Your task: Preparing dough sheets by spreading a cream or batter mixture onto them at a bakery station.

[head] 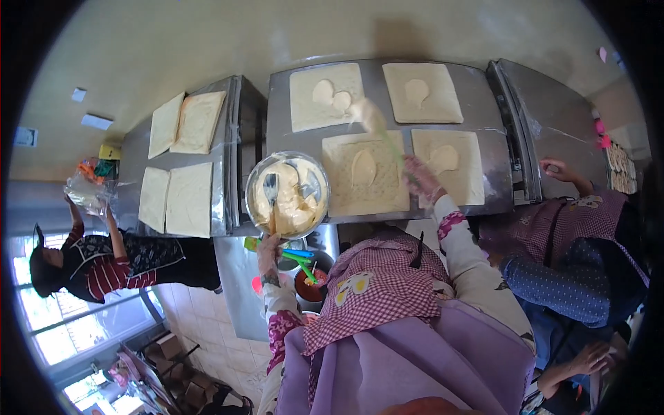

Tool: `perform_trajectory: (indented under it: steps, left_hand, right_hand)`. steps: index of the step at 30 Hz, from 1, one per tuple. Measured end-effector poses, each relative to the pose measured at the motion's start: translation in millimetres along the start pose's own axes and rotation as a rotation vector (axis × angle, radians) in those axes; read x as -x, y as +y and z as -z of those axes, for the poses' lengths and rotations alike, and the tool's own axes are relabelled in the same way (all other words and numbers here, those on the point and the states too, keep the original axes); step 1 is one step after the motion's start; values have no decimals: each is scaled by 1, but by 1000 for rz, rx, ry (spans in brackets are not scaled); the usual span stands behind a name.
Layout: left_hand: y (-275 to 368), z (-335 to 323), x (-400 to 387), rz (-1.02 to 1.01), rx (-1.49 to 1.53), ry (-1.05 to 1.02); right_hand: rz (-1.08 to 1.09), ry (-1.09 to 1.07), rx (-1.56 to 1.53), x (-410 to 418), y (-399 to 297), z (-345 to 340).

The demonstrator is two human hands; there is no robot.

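My right hand, in a clear glove, grips the green handle of a spatula. The spatula's cream-coated head is motion-blurred above a pale square sheet of cake or dough with two dabs of cream. Below it lies a second sheet with one dab; two more, a back right sheet and a front right sheet, also carry cream. My left hand is at the near rim of a metal bowl of pale cream. Its fingers meet the wooden handle of a flat brush or spatula standing in the cream.
On the left metal table lie split or paired sheets. A lower metal surface holds pots and green and blue utensils. One person stands left with a plastic bag; another works close on my right.
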State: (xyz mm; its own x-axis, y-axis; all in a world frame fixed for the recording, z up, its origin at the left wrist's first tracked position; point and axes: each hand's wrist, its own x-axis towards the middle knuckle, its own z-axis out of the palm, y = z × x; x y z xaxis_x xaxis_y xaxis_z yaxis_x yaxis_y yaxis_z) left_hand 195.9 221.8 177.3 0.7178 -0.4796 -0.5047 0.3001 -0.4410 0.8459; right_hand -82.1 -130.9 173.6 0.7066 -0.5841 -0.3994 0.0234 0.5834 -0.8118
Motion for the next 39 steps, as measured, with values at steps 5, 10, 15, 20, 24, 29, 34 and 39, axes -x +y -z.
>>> perform_trajectory:
  steps: [5,10,15,20,24,29,34,39]
  left_hand:
    - [17,-14,5,70,89,14]
    - [12,-11,4,93,74,34]
    - [9,-10,0,75,-94,69]
    - [3,2,1,-2,1,14]
    - [7,-4,-1,-24,-17,3]
    - [-2,-5,-4,-82,54,28]
    - [-21,6,-12,-59,46,25]
    - [-16,0,-18,-75,11,11]
  right_hand:
    - [148,514,395,-23,-27,87]
    - [220,938,1407,-20,-18,83]
    - [398,768,866,5,19,67]
    - [92,163,213,45,-10,-19]
    - [252,-81,644,27,-5,-51]
    - [365,-48,1444,26,-25,-141]
    - [362,-245,1960,-9,-7,-176]
    - [656,-385,1932,-70,58,-121]
